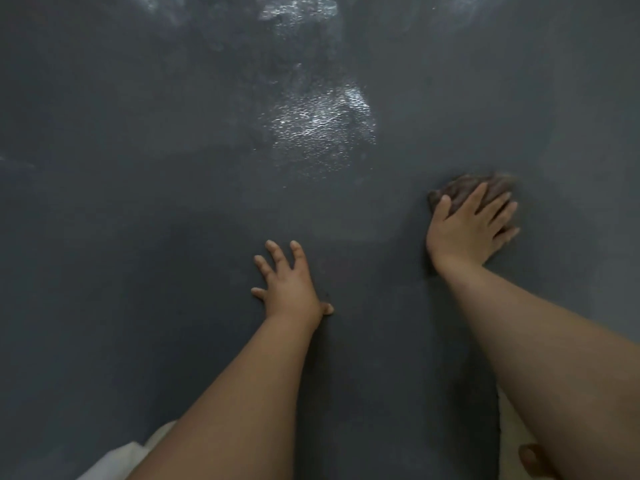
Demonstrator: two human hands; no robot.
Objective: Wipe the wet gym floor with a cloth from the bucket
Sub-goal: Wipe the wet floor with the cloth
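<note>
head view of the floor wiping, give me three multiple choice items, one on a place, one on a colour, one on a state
1. Where is the cloth?
A. under the right hand
B. under the left hand
C. in a bucket

2. What colour is the floor?
A. white
B. dark grey
C. red

3. How does the left hand lie?
A. gripping the cloth
B. raised in a fist
C. fingers spread on the floor

Answers:
1 A, brown cloth shows beneath the right fingers.
2 B, dark grey throughout, with a shiny wet patch.
3 C, it rests spread and holds nothing.

A dark grey floor (121, 202) with a wet patch

The wet patch (322, 123) shines white in the light. Past it, another shiny spot (298, 8) sits at the top edge. Near the bottom, white cloth (114, 459) shows.
</note>
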